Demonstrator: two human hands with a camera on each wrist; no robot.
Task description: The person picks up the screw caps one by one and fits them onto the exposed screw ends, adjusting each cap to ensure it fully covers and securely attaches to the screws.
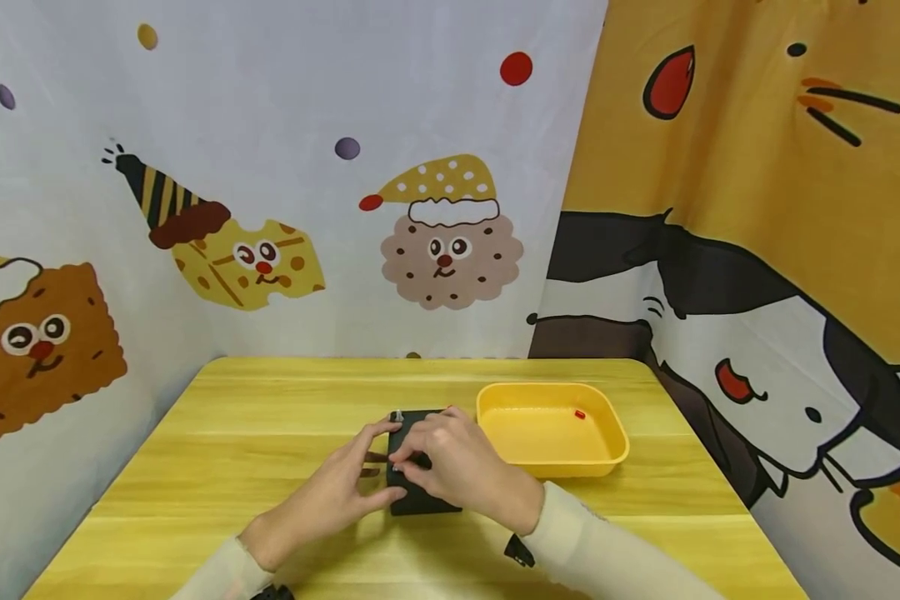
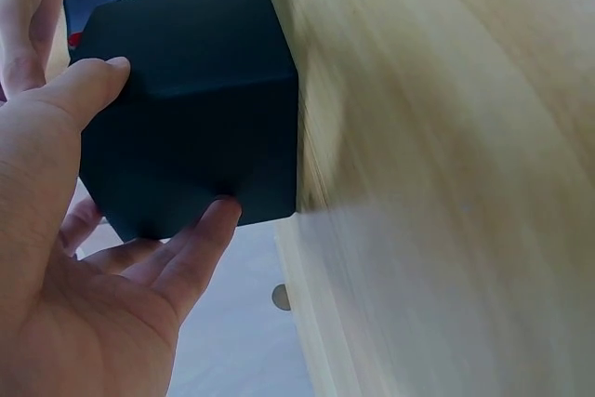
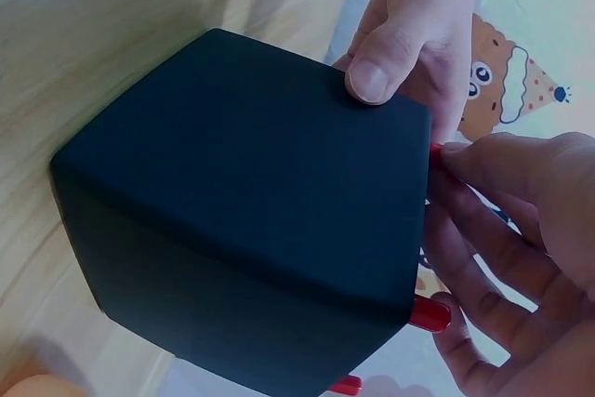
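A black box [image 1: 423, 502] stands on the table, with red pegs sticking out of its upper face. My left hand [image 1: 337, 475] holds the box from the left, its thumb on the near side and its other fingers along the left and far sides. Over the top, my right hand [image 1: 457, 454] pinches a small red peg [image 3: 436, 155] between thumb and fingers at the near left corner. Another red peg [image 3: 429, 314] stands at a second corner, close to the right fingers, and a third red tip [image 3: 347, 385] shows beyond it.
A yellow tray [image 1: 555, 469] sits right of the box, with one small red peg [image 1: 580, 414] lying in it. The wooden table [image 1: 270, 400] ends at a printed curtain [image 1: 285, 108] behind and on both sides.
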